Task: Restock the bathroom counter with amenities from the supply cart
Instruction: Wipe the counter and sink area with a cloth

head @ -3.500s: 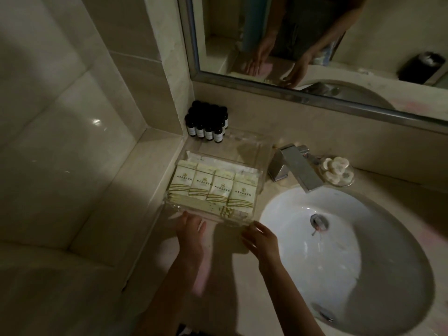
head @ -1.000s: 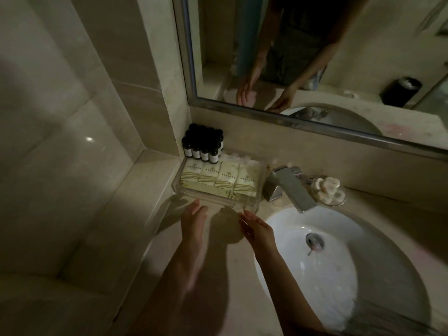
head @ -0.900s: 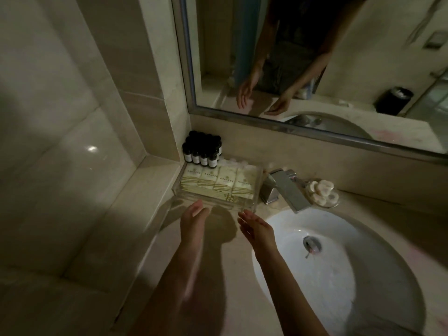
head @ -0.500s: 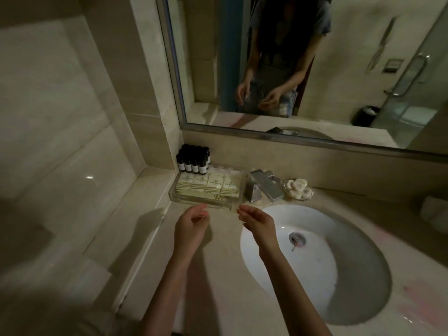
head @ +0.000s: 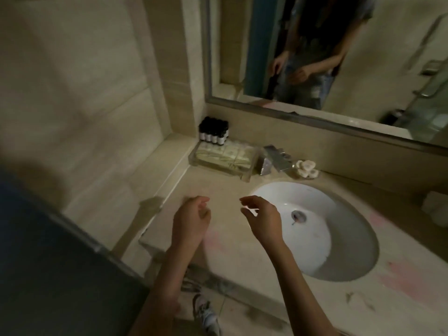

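Note:
A clear tray (head: 197,161) holding cream amenity packets (head: 225,155) stands at the back left corner of the beige counter (head: 232,241). Behind it is a cluster of several small dark bottles (head: 213,132) with white labels. My left hand (head: 191,219) and my right hand (head: 261,219) hover over the counter's front, well short of the tray. Both have loosely curled fingers and hold nothing.
A white oval sink (head: 312,226) lies to the right of my hands, with a chrome tap (head: 272,160) and a dish of small white items (head: 306,168) behind it. The mirror (head: 339,57) runs above. A dark panel (head: 48,263) fills the lower left.
Both hands have left the tray's front edge and drawn back toward me with nothing in them. The view has pulled away from the counter, so the tray looks farther off.

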Demonstrator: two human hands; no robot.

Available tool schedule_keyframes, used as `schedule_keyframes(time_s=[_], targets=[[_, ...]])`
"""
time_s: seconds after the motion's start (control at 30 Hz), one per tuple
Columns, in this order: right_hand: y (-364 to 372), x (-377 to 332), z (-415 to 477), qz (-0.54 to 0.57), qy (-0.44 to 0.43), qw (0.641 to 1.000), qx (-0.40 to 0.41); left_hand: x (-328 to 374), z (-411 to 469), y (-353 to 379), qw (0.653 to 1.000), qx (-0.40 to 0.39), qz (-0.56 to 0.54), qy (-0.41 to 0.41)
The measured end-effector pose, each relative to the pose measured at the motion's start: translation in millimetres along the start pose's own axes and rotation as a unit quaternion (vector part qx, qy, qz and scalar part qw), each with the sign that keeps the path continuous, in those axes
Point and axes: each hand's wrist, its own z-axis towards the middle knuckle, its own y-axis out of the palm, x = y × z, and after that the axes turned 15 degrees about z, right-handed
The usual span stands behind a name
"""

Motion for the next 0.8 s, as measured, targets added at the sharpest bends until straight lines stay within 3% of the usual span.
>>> schedule_keyframes(time_s=[0.2,0.33,0.5,0.6,0.73,0.8], targets=[[50.1,-4.5,-61.2,-0.169,-0.083,0.971,-0.146,-52.9,-92.8,-22.0,0.992,0.008,0.066,-0.109],[94.2,-17.0,-99.7,-0.153,-0.136,0.945,-0.255,-99.0,-157.6,-40.8,0.978,0.046,0.056,-0.197],[164.1,-55.6,-156.1,-0.089,-0.204,0.893,-0.39,-147.0,-251.5,-77.3,0.92,0.077,0.106,-0.369],[201.5,-81.5,-203.3,-0.069,-0.248,0.845,-0.468,-163.9,-310.8,-101.3,0.88,0.12,0.094,-0.45],[244.5,-111.1,-266.9,-0.08,-0.319,0.742,-0.584,-172.6,-385.2,-123.9,0.809,0.206,0.08,-0.545],[258.6,-126.3,-299.2,-0.068,-0.34,0.708,-0.615,-175.8,-418.9,-128.4,0.78,0.238,0.068,-0.575]])
